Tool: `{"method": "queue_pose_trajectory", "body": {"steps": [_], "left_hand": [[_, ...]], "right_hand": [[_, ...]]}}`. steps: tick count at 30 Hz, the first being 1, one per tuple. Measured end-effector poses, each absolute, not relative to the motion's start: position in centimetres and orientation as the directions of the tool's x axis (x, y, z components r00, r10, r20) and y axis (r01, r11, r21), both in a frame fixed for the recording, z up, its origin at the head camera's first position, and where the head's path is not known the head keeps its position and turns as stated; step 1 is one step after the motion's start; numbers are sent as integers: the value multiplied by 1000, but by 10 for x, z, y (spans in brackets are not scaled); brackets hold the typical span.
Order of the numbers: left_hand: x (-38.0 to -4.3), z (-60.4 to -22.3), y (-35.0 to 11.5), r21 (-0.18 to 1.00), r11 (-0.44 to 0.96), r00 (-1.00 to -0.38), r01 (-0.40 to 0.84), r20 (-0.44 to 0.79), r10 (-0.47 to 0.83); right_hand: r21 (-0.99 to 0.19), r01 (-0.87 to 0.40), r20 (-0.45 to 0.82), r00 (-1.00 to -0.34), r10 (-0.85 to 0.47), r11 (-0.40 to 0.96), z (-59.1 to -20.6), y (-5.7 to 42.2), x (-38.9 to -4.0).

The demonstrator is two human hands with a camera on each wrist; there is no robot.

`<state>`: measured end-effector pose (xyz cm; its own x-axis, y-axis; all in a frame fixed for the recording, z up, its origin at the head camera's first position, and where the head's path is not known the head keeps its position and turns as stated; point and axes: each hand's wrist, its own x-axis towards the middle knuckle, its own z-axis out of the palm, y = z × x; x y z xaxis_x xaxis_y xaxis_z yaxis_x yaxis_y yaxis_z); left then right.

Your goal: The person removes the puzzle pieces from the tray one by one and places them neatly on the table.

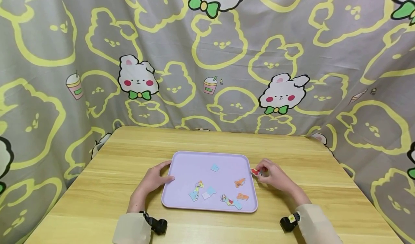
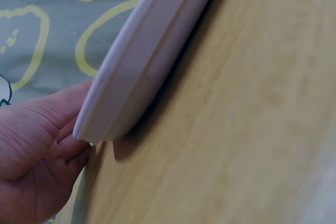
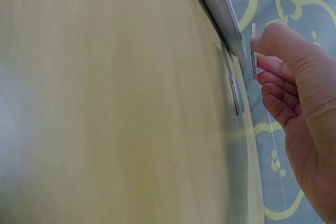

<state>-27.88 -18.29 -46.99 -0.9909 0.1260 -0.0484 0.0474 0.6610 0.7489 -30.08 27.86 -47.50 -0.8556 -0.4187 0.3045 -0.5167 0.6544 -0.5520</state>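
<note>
A lilac tray (image 1: pixel 191 161) lies on the wooden table. My left hand (image 1: pixel 154 179) grips its left edge, thumb over the rim; in the left wrist view the fingers (image 2: pixel 71 150) curl at the outer side. Just off the tray's right edge, my right hand (image 1: pixel 272 175) pinches a red puzzle piece (image 1: pixel 255 172) between thumb and fingers. The right wrist view shows this piece (image 3: pixel 253 51) edge-on, above the table. Several puzzle pieces lie on the tray, among them a light blue one (image 1: pixel 215 168), an orange one (image 1: pixel 240 182) and a joined pair (image 1: pixel 196 191).
Another thin flat piece (image 3: pixel 236 95) lies on the table beside the tray, below my right hand. The wooden table (image 1: pixel 129 150) extends around the tray. A grey curtain (image 1: pixel 181 49) with cartoon prints hangs behind the table and at its sides.
</note>
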Motion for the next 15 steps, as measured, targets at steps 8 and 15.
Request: {"method": "queue_pose_trajectory", "body": {"steps": [8, 15], "left_hand": [[-279, -471, -183, 752, 657, -991, 48, -49, 128], [-280, -471, -183, 751, 659, -991, 50, -47, 128]], "right_hand": [[-523, -512, 301, -859, -414, 681, -476, 292, -301], [-511, -504, 299, -864, -405, 696, -476, 303, -301]]}}
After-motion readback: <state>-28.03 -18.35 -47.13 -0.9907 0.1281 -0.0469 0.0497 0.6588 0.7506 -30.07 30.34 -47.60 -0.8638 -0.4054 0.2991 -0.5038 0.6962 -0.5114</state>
